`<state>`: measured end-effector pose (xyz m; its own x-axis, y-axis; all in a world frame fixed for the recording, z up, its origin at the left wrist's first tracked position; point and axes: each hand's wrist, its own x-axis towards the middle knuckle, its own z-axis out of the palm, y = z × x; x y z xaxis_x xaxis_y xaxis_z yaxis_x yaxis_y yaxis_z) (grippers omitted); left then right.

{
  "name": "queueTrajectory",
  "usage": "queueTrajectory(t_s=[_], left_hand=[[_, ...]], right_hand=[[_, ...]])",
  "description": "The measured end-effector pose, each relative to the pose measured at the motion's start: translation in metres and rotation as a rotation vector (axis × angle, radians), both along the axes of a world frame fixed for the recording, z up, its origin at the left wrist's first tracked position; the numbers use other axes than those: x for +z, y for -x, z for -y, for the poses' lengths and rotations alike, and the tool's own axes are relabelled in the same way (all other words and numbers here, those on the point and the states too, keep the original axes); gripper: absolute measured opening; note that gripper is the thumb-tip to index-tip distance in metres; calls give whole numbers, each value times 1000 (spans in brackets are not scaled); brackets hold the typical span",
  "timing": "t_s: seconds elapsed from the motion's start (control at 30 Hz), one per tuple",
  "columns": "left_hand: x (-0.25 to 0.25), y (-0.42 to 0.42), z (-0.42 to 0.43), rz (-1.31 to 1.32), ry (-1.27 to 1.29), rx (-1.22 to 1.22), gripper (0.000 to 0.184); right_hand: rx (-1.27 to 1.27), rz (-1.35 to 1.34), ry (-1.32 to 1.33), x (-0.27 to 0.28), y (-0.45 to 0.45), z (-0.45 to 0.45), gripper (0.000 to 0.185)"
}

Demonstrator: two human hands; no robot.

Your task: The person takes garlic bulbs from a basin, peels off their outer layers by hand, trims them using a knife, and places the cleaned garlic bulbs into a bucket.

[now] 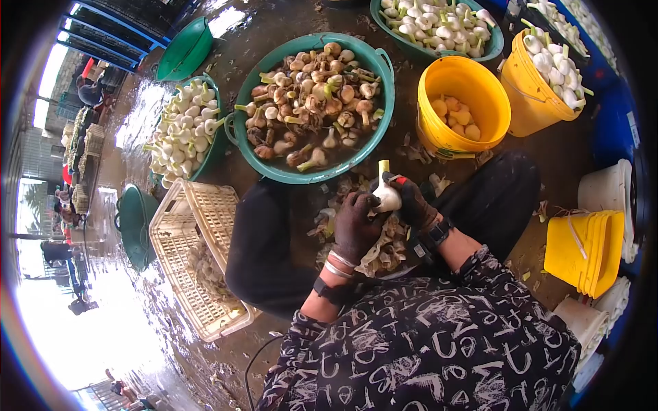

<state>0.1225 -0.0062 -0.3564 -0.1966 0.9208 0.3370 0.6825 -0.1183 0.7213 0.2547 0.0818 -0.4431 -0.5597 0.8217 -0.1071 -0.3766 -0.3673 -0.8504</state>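
A white garlic bulb with a short cut stem pointing up is held between both hands, above my lap. My left hand, in a dark glove, grips its left side. My right hand, also gloved, closes round its right side. Something small and red shows at the right fingers; I cannot make out what it is. Below the hands lie loose garlic skins. Just beyond them stands a large green tub of unpeeled, brownish garlic bulbs.
Right of the tub, a yellow bucket holds a few pale round pieces. Another yellow bucket and a green basin are heaped with white garlic. A cream plastic crate tilts at my left. Stacked yellow containers stand right. The floor looks wet.
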Motion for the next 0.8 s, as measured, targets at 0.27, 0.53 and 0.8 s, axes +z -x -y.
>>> queueTrajectory(t_s=[0.27,0.53,0.8], left_hand=[[-18,-17,31,111,419,-164,28],[-25,35,32,-59,482,107,30],[-72,108,-49,-243,483,412,45]], right_hand=[[0,281,-359,13,-13,-11,38],[98,-218,356,-1,1,-16,36],[-44,195,-154,-47,3,-17,44]])
